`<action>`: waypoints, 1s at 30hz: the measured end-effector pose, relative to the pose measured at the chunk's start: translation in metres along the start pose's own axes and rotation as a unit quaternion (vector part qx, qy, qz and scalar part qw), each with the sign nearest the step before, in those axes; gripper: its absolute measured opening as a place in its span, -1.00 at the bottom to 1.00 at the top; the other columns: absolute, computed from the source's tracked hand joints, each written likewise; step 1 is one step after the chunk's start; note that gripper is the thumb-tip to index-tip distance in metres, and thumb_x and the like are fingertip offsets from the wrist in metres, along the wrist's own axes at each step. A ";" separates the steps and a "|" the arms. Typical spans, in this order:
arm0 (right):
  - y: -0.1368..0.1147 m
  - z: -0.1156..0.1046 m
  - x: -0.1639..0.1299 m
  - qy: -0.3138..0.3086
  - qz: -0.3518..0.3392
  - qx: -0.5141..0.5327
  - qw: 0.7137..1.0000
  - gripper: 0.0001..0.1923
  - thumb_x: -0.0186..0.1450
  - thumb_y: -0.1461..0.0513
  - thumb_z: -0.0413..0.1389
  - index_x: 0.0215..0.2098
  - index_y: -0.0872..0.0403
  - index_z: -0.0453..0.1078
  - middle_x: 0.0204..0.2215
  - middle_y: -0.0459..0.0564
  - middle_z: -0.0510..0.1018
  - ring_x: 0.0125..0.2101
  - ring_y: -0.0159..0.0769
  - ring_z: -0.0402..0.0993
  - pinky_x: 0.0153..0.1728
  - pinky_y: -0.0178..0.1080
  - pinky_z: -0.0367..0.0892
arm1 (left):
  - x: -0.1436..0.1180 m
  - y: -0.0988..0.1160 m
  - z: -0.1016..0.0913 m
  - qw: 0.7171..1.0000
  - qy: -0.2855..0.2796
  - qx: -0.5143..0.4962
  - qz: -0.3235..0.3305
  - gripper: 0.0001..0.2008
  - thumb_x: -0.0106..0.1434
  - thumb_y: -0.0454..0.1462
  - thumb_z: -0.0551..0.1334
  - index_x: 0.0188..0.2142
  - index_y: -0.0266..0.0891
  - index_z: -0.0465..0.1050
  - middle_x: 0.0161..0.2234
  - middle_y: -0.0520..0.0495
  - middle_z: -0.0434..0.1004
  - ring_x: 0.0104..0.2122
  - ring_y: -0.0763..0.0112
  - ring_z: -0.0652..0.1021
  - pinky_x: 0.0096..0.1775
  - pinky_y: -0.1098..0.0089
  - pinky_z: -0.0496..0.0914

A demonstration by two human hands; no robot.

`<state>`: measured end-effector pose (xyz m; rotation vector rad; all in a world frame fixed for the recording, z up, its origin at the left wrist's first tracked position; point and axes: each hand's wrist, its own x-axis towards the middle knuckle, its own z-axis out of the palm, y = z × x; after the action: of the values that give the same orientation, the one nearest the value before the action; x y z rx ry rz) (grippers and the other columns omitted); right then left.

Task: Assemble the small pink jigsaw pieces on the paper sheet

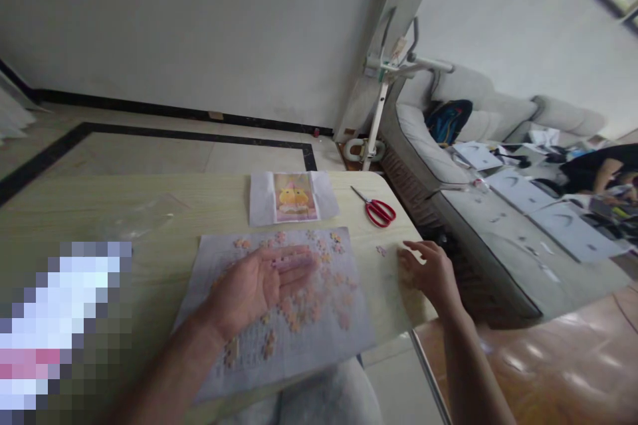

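- My left hand (259,285) hovers palm-up and open over the puzzle sheet (279,319), fingers spread, gripping nothing; whether a piece lies on my fingertips is too blurred to tell.
- The puzzle pieces (319,292) lie scattered on that pale sheet in the middle of the table (100,212), pinkish and orange, mostly toward its right half; single shapes are hard to make out.
- My right hand (433,272) rests at the table's right edge, fingers loosely curled and apart, nothing in it; one stray piece (381,251) sits just beside its fingertips, off the sheet.
- The sheet carries faint print, too small to read.
- Beyond the sheet lies the reference picture (294,198), a yellow figure on pink, no legible writing.
- Red-handled scissors (379,210) lie to its right, near the table's far corner.
- A pixelated block hides the table's near left part.
- The sofa (448,146) stands past the table; another person's arm (605,176) shows at the right edge, cut off.
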<state>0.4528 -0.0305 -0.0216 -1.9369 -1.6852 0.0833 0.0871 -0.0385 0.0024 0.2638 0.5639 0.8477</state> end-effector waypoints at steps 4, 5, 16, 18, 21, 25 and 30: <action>-0.067 0.002 -0.022 -0.009 -0.071 0.085 0.994 -0.69 0.29 0.13 0.13 -0.06 0.06 0.51 -0.32 0.04 0.50 -0.37 -0.23 0.40 -0.32 -0.18 0.36 | -0.005 -0.006 0.008 0.997 0.020 0.068 -0.008 -0.74 0.26 -0.39 0.19 -0.07 -0.41 0.53 -0.06 -0.32 0.59 -0.02 0.12 0.57 0.13 0.18 0.35; -0.091 0.004 -0.031 -0.064 -0.099 0.133 0.984 -0.72 0.30 0.16 0.13 -0.04 0.02 0.50 -0.31 0.01 0.51 -0.38 -0.27 0.41 -0.32 -0.21 0.36 | -0.007 -0.007 0.009 0.997 0.010 0.081 -0.014 -0.73 0.27 -0.39 0.19 -0.06 -0.38 0.54 -0.06 -0.29 0.60 -0.02 0.14 0.57 0.12 0.18 0.36; -0.172 0.030 -0.053 -0.135 -0.160 0.262 0.942 -0.88 0.28 0.29 0.19 -0.22 0.01 0.54 -0.36 -0.07 0.47 -0.31 -0.34 0.43 -0.27 -0.29 0.34 | -0.001 -0.012 -0.002 0.994 -0.034 0.108 -0.003 -0.73 0.27 -0.38 0.22 -0.05 -0.32 0.55 -0.05 -0.25 0.59 -0.03 0.16 0.56 0.04 0.23 0.43; -0.173 0.030 -0.055 -0.138 -0.155 0.277 0.938 -0.93 0.28 0.30 0.19 -0.29 0.05 0.52 -0.35 -0.07 0.47 -0.31 -0.35 0.42 -0.28 -0.30 0.34 | -0.002 -0.012 -0.001 0.992 -0.033 0.119 -0.004 -0.74 0.27 -0.37 0.22 -0.05 -0.31 0.55 -0.06 -0.24 0.60 -0.05 0.17 0.57 0.02 0.25 0.44; -0.171 0.023 -0.054 -0.166 -0.133 0.301 0.930 -0.95 0.28 0.28 0.18 -0.33 0.05 0.50 -0.37 -0.08 0.50 -0.37 -0.38 0.43 -0.34 -0.32 0.34 | -0.004 -0.012 0.002 0.992 -0.019 0.126 0.002 -0.75 0.27 -0.36 0.23 -0.07 -0.31 0.56 -0.07 -0.23 0.60 -0.06 0.19 0.58 0.02 0.27 0.45; -0.133 -0.002 -0.036 -0.143 -0.052 0.291 0.945 -0.86 0.27 0.14 0.21 -0.36 0.05 0.50 -0.44 -0.07 0.58 -0.42 -0.33 0.47 -0.35 -0.29 0.35 | -0.006 -0.010 0.004 0.993 0.007 0.118 -0.006 -0.78 0.25 -0.39 0.23 -0.13 -0.36 0.58 -0.13 -0.25 0.63 -0.07 0.19 0.60 0.03 0.28 0.45; -0.033 -0.032 -0.007 -0.019 0.054 0.197 0.979 -0.67 0.17 0.00 0.25 -0.30 0.09 0.53 -0.42 0.04 0.62 -0.45 -0.25 0.49 -0.43 -0.25 0.36 | -0.005 -0.008 0.005 0.995 0.014 0.095 -0.026 -0.77 0.26 -0.40 0.21 -0.12 -0.38 0.57 -0.11 -0.29 0.62 -0.07 0.16 0.60 0.02 0.26 0.47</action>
<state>0.4349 -0.0474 0.0172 -1.7295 -1.4533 0.4630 0.0923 -0.0471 0.0051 0.4105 0.6768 0.7496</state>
